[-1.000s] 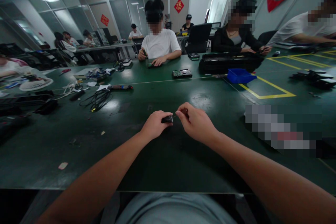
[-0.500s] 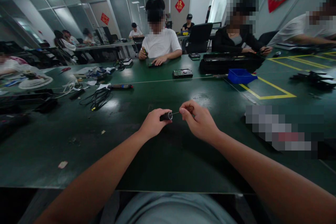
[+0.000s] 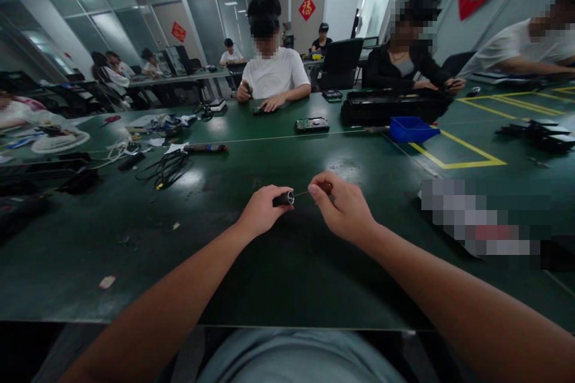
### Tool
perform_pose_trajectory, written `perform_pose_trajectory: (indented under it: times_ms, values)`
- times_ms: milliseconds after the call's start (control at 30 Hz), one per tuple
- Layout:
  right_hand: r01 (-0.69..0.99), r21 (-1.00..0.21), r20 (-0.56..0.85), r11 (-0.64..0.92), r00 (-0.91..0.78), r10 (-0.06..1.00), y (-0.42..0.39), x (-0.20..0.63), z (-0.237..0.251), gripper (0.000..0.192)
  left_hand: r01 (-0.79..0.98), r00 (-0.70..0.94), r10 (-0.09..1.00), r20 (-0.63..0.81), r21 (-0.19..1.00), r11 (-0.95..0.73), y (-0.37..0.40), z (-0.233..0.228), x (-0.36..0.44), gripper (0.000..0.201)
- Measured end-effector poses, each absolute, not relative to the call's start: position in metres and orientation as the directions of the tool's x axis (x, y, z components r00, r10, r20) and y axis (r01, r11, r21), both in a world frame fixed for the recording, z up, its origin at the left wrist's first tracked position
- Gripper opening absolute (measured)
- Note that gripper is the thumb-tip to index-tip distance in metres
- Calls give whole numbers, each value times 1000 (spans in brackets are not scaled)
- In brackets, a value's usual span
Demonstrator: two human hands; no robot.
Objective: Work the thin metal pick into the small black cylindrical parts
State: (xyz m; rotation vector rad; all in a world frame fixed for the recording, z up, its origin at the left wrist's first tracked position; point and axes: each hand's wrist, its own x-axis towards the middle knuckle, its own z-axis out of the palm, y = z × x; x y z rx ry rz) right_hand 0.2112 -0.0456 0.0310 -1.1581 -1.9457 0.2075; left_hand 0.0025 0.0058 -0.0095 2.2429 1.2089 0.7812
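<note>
In the head view my left hand (image 3: 260,210) is closed around a short black cylinder (image 3: 284,198), possibly a flashlight body. Its round, silver-rimmed end faces to the right. Opposite it, my right hand (image 3: 345,206) grips a screwdriver by its reddish-brown handle (image 3: 327,187). The thin shaft (image 3: 302,194) points left toward the cylinder's end; whether its tip touches or enters cannot be made out. Both hands are just above the green table (image 3: 287,275), and fingers hide part of the cylinder and the handle.
Ahead lie a circuit-board device (image 3: 311,125), a blue tray (image 3: 412,130) and a long black housing (image 3: 390,109). A pen-like tool (image 3: 205,148) and coiled black cable (image 3: 164,169) lie left. A blurred pale packet (image 3: 471,218) is at right. Several co-workers sit around.
The screwdriver handle looks slightly turned in my right hand. My left hand and the cylinder have hardly moved.
</note>
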Motion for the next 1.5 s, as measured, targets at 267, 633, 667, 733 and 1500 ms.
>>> perform_pose_trajectory:
  times_ms: [267, 633, 667, 733, 1500]
  values:
    - [625, -543, 515, 561, -280, 810, -45, 209, 29, 15, 588, 479, 833, 278, 602, -539, 6, -8, 1, 36]
    - [683, -534, 528, 499, -192, 827, -43, 209, 31, 16, 609, 417, 876, 242, 641, -467, 6, -10, 3, 30]
    - [681, -539, 535, 496, -178, 826, -43, 209, 31, 16, 607, 401, 884, 243, 652, -454, 6, -10, 3, 29]
    - [674, -550, 545, 493, -158, 823, -43, 210, 31, 17, 594, 369, 897, 243, 681, -429, 5, -9, 3, 31]
    - [618, -603, 537, 504, -152, 830, -43, 210, 32, 16, 616, 779, 625, -40, 229, -754, -21, 8, 18, 27]
